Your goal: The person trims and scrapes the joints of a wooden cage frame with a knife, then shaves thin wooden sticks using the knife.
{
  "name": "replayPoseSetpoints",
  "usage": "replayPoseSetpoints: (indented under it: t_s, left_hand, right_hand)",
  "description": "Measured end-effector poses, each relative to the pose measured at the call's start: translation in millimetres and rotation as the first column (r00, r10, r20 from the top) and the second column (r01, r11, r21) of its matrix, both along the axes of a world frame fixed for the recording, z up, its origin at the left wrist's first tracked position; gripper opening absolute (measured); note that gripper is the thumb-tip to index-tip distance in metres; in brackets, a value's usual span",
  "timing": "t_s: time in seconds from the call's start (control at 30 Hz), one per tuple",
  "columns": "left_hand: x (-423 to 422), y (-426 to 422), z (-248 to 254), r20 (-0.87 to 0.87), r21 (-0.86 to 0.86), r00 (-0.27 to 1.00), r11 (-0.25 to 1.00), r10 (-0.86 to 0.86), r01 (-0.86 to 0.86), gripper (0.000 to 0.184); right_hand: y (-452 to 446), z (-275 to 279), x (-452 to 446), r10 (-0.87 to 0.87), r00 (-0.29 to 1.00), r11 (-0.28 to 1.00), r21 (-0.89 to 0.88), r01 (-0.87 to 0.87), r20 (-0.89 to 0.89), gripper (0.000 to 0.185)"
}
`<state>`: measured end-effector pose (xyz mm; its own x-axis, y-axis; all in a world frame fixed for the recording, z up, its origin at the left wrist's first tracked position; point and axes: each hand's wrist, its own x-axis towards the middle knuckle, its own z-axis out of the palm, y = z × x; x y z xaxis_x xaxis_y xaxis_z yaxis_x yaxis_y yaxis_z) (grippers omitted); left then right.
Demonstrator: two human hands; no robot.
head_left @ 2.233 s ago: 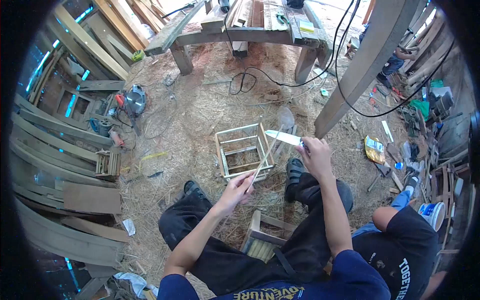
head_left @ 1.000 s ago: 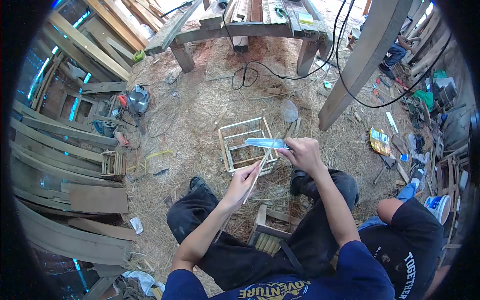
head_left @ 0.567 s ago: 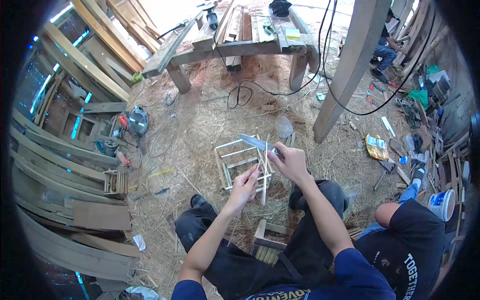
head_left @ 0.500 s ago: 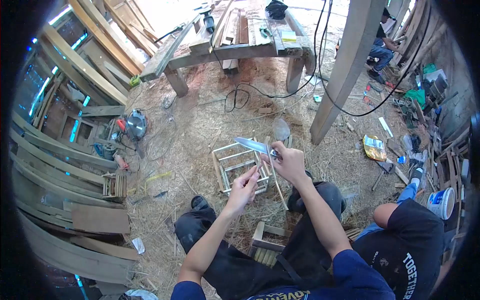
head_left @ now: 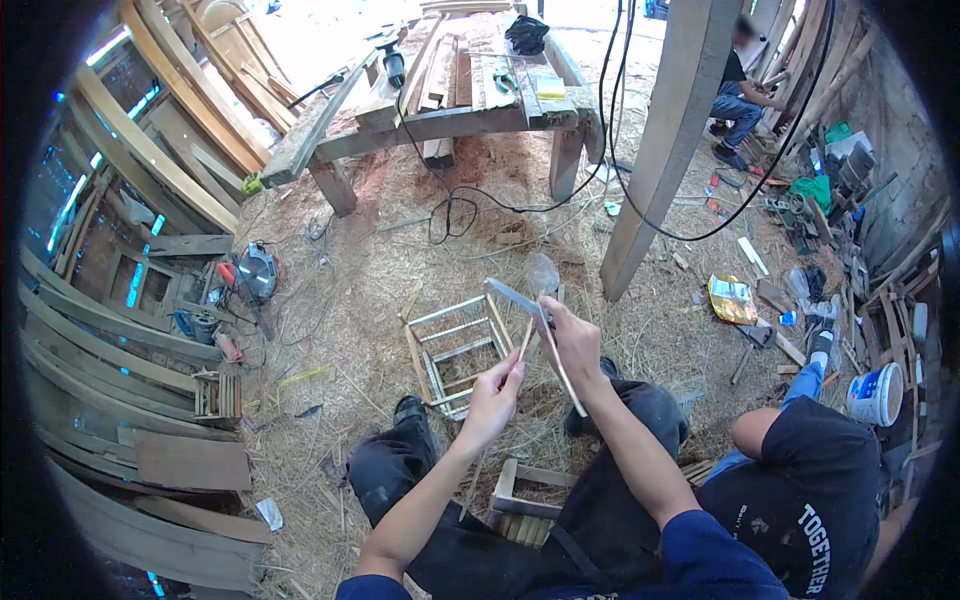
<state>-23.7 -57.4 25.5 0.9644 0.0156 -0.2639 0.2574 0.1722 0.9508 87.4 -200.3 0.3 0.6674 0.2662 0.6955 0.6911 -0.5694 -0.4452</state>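
My left hand (head_left: 493, 398) pinches a thin wooden strip (head_left: 525, 342) whose upper end points toward the knife. In my right hand (head_left: 572, 345) is the knife (head_left: 514, 296), its blade angled up and to the left. A second pale strip (head_left: 563, 372) hangs down beside my right fingers; whether it is joined to the first cannot be made out. Beyond my hands, an open frame of thin sticks (head_left: 414, 345) stands on the straw-strewn floor. Between my legs is a small wooden box-like piece (head_left: 508, 488) with slats.
A heavy workbench (head_left: 440, 128) stands ahead, beside a slanting post (head_left: 665, 150) with hanging black cables. A circular saw (head_left: 258, 272) lies at left. At right are a co-worker in a black shirt (head_left: 800, 495), a white bucket (head_left: 875, 395) and a farther seated person (head_left: 742, 105).
The view has tilted up and shifted right. The knife blade, earlier across the strip, now points up-left. A pale strip has swung down beside my right hand.
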Motion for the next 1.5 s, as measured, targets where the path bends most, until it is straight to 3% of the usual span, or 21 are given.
replayPoseSetpoints:
  t_s: [0.1,0.33,0.5,0.57,0.6,0.7,0.8,0.9,1.13,1.2,1.3,1.4,1.5]
  left_hand:
    - [-3,2,1,0.014,0.053,1.0,0.999,0.001,-0.002,0.04]
    - [-2,16,-3,-0.19,-0.29,0.981,0.957,-0.042,-0.016,0.03]
    - [8,21,-18,-0.124,-0.279,0.99,0.96,-0.07,0.033,0.027]
    - [12,18,-10,-0.117,-0.262,0.99,0.964,-0.076,0.043,0.028]
    - [14,19,-10,-0.105,-0.273,0.992,0.961,-0.074,0.043,0.03]
    - [14,21,-10,-0.053,-0.267,0.995,0.961,-0.085,0.068,0.031]
    - [8,21,-12,-0.035,-0.178,0.996,0.982,-0.078,0.07,0.029]
    - [9,17,-19,-0.012,-0.105,0.999,0.994,-0.043,0.041,0.03]
    - [15,15,-17,0.08,-0.042,0.993,0.996,-0.081,0.084,0.031]
    - [16,13,-15,0.083,-0.004,0.993,0.996,-0.089,0.09,0.032]
    - [19,11,-26,0.055,-0.032,0.993,0.994,-0.105,0.107,0.034]
    - [17,8,-26,0.069,-0.084,0.99,0.988,-0.123,0.129,0.035]
    - [16,3,-21,0.03,-0.071,0.992,0.99,-0.123,0.125,0.035]
  right_hand:
    - [1,6,-5,-0.005,1.0,0.996,-0.09,0.007,0.021,0.025]
    - [15,12,-19,0.103,0.987,0.99,-0.086,-0.114,-0.124,0.019]
    - [17,26,-20,0.063,0.915,0.998,0.002,-0.067,-0.399,0.017]
    - [18,33,-19,0.081,0.904,0.995,0.085,-0.05,-0.419,0.017]
    - [17,36,-18,0.089,0.9,0.991,0.124,-0.04,-0.427,0.017]
    - [15,46,-20,0.073,0.943,0.997,0.027,-0.068,-0.323,0.017]
    - [17,42,-27,0.007,0.96,0.996,-0.084,-0.032,-0.28,0.016]
    - [18,30,-24,0.003,0.964,0.997,-0.079,-0.025,-0.265,0.015]
    - [14,30,-18,0.064,0.907,0.987,0.162,0.004,-0.416,0.02]
    - [8,35,-18,0.109,0.837,0.978,0.207,0.005,-0.536,0.025]
    - [2,22,-10,0.236,0.81,0.929,0.369,-0.026,-0.537,0.029]
    - [-5,22,-7,0.297,0.724,0.905,0.426,-0.005,-0.623,0.032]
    - [-11,8,2,0.426,0.523,0.834,0.544,0.088,-0.738,0.033]
